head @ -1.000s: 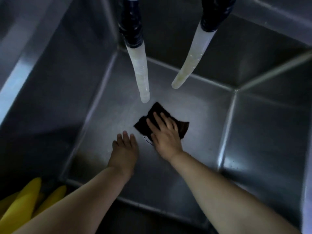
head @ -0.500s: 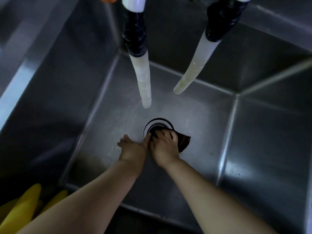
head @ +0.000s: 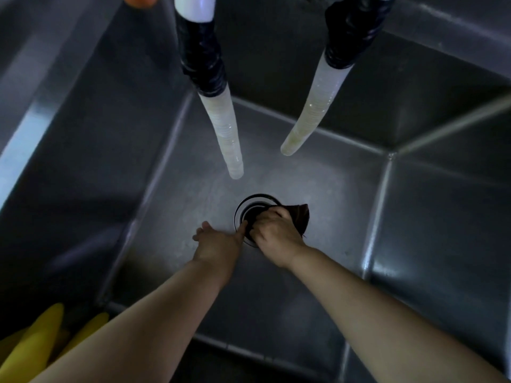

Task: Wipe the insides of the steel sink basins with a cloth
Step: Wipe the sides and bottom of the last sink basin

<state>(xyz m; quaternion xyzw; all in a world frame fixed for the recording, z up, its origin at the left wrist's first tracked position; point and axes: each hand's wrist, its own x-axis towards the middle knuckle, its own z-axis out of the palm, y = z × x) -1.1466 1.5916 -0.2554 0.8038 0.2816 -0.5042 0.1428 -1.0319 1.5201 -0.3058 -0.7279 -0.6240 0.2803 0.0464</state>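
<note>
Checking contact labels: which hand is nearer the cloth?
Right. The right hand holds the cloth over the drain. The left hand lies on the basin floor just left of it, one finger reaching toward the drain rim.

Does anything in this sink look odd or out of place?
Only the two hoses: the left hose and right hose dangle into the steel basin, yellowed towards their tips. Otherwise nothing stands out; the right hand holds a dark cloth at the drain.
</note>
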